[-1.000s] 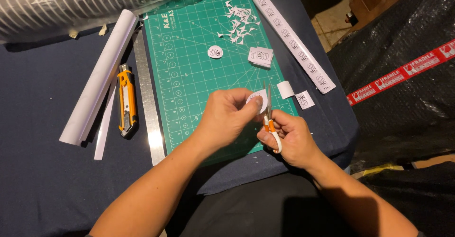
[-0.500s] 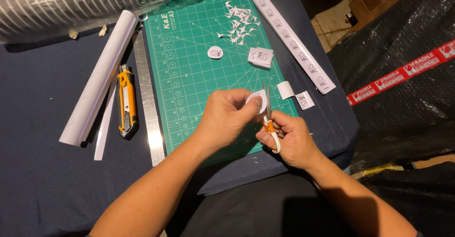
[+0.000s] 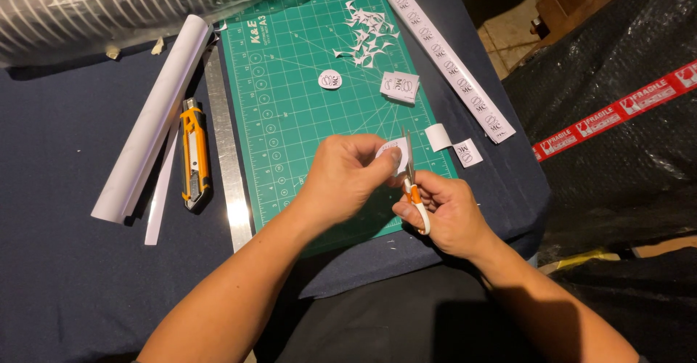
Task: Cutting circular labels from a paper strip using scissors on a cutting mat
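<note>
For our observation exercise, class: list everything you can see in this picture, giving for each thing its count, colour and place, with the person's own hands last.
cutting mat: one, green, middle of the table
dark cloth: one, navy, covering the table
paper piece: one, white, pinched in the left hand
scissors: one, orange and white handle, in the right hand
round cutout: one, white, on the mat
paper scraps: many, white, top of the mat
label strip: one, white, right of the mat
utility knife: one, orange, left of the mat
metal ruler: one, silver, along the mat's left edge
paper roll: one, white, far left
left hand: one, over the mat
right hand: one, at the mat's lower right
</note>
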